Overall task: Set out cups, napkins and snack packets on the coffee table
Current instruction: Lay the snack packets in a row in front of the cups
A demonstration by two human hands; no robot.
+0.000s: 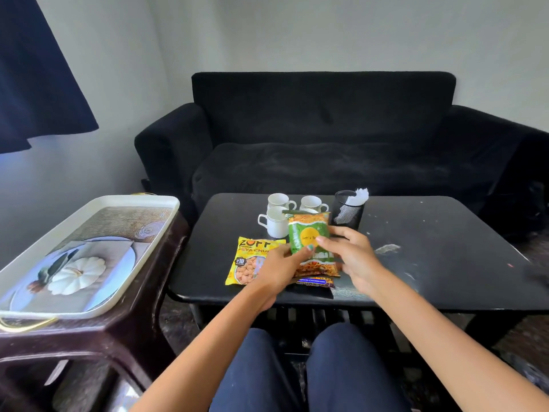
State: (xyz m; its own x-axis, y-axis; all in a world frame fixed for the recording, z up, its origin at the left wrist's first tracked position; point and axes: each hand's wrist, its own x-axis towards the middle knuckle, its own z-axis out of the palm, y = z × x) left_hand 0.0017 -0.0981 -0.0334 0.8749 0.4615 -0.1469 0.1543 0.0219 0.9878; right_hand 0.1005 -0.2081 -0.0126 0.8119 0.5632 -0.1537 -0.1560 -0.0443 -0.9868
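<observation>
On the black coffee table stand three white cups in a cluster, with a black mesh holder of white napkins to their right. A yellow snack packet lies flat near the table's front. Both my hands hold a green and orange snack packet tilted up just in front of the cups. My left hand pinches its lower left side and my right hand grips its right side. A dark blue packet lies under it, mostly hidden.
An empty white tray with a pumpkin picture sits on a brown plastic stool at the left. A black sofa stands behind the table. My knees are close to the table's front edge. A dark curtain hangs at upper left.
</observation>
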